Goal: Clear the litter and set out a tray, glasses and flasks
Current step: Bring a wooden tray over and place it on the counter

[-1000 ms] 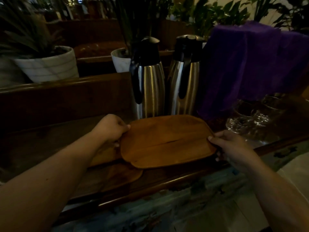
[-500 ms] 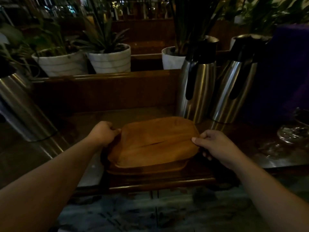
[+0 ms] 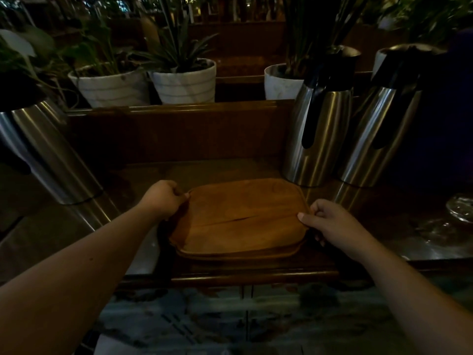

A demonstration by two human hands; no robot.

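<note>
We grip the tray (image 3: 239, 219) between both hands: left hand (image 3: 163, 199) curled closed on its left edge, right hand (image 3: 330, 221) pinching the right edge. Two flasks (image 3: 320, 134) stand beyond the right hand, another flask (image 3: 43, 152) beyond the left; glasses (image 3: 459, 208) sit far right.

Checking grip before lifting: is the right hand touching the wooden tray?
Touching. The head view shows the right hand with its thumb on the wooden tray at its right edge.
</note>
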